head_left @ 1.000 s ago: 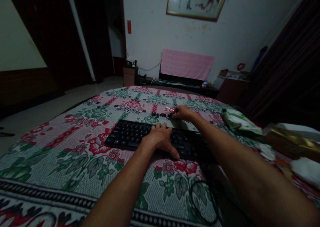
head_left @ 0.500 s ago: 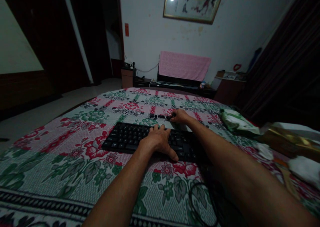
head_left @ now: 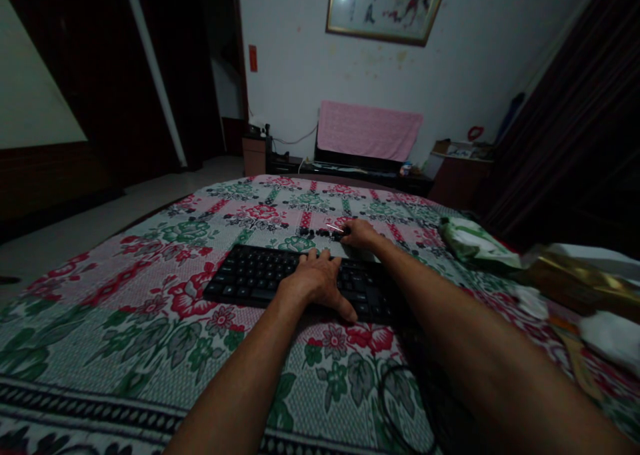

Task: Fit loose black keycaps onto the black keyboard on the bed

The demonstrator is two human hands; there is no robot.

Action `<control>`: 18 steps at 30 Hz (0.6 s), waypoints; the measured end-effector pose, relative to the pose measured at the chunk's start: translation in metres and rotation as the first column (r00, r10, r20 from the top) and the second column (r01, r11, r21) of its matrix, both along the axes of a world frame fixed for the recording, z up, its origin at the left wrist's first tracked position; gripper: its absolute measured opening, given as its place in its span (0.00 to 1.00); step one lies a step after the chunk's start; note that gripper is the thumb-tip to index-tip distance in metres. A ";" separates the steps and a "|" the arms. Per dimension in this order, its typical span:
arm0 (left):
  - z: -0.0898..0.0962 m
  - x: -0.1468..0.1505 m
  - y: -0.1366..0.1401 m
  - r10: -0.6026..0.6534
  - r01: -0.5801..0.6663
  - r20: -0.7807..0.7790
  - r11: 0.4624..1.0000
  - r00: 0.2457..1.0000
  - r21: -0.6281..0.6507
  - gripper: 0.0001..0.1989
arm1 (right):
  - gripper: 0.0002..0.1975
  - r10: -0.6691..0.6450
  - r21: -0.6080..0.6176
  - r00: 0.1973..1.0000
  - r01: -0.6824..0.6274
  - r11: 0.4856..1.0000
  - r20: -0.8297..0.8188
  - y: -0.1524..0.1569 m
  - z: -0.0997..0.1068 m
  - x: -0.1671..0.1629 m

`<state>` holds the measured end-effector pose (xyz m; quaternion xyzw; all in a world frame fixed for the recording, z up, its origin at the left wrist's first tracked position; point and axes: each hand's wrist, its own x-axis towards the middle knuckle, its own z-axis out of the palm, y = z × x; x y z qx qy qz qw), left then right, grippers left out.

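Observation:
A black keyboard (head_left: pixel 250 275) lies on the flowered cloth. My left hand (head_left: pixel 317 281) rests on it with fingers spread, thumb near its front edge, covering some keys. Just beyond the keyboard's back edge is my right hand (head_left: pixel 361 233), its fingers closed in a pinch. A thin, shiny, wire-like tool (head_left: pixel 336 227) sticks out leftward from these fingers; its exact kind is unclear. Below its tip lies a row of small black pieces (head_left: pixel 313 233), which look like loose keycaps. My right forearm hides the keyboard's right end.
A black cable (head_left: pixel 383 401) loops on the cloth (head_left: pixel 125 335) at the front. To the right are a green-and-white pack (head_left: pixel 475 245), a gold box (head_left: pixel 570 278), crumpled white tissue (head_left: pixel 613 338) and a flat wooden-looking tool (head_left: pixel 577 361). A pink towel (head_left: pixel 370 131) hangs beyond.
The thin shiny tool at my right fingertips now shows more plainly, pointing left. My right hand has barely shifted; my left hand and the keyboard stay in place.

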<state>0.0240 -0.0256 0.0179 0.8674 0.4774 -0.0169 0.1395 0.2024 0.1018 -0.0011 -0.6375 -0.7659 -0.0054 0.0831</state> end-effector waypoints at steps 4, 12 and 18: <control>0.004 0.000 -0.002 0.003 -0.003 -0.008 1.000 1.000 -0.017 0.60 | 0.14 0.010 -0.020 1.000 -0.010 1.000 0.012 -0.003 0.001 -0.001; 0.004 0.000 -0.002 -0.001 0.000 -0.016 1.000 1.000 -0.014 0.60 | 0.13 0.002 -0.019 1.000 -0.003 1.000 -0.016 -0.007 0.001 -0.003; 0.003 -0.001 -0.001 -0.004 0.003 -0.025 1.000 1.000 -0.027 0.60 | 0.13 0.012 -0.018 0.999 -0.012 1.000 -0.035 -0.007 0.002 0.000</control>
